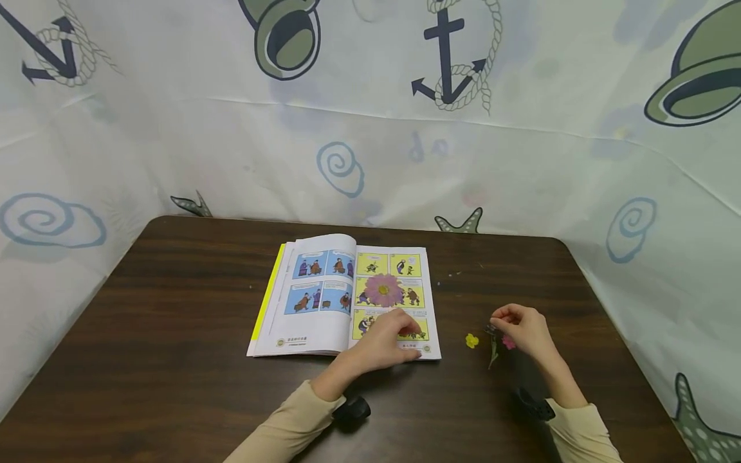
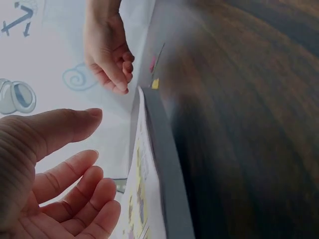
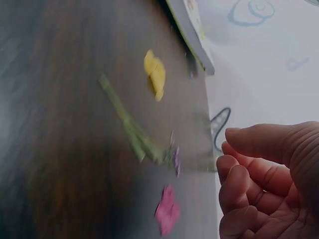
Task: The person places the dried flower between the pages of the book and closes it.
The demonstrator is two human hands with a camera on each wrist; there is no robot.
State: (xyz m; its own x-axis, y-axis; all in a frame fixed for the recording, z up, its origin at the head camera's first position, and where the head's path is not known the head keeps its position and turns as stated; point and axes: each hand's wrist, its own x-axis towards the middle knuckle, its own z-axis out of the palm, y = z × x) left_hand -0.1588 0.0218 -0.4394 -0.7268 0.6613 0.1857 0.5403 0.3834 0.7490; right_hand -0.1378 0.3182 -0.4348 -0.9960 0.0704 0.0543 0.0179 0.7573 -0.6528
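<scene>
My left hand [image 1: 382,341] is over the lower right page of an open comic book [image 1: 312,328], its thumb and loosely bent fingers [image 2: 75,169] apart with nothing between them. A pressed pink daisy-like flower [image 1: 384,290] lies on that page, above the hand. On the right, my right hand [image 1: 523,328] hovers just over a small sprig [image 3: 129,122] with a green stem and a purplish head. Its thumb and forefinger come close together, and nothing shows between them. Beside the sprig lie a yellow flower [image 3: 155,74] and a magenta flower [image 3: 167,211].
The book rests on a dark wooden table [image 1: 173,308], its yellow cover edge [image 1: 267,292] showing at the left. Tiny specks lie right of the book. A white curtain [image 1: 231,161] printed with anchors and shells hangs behind the table. Dark wrist cameras sit at both cuffs.
</scene>
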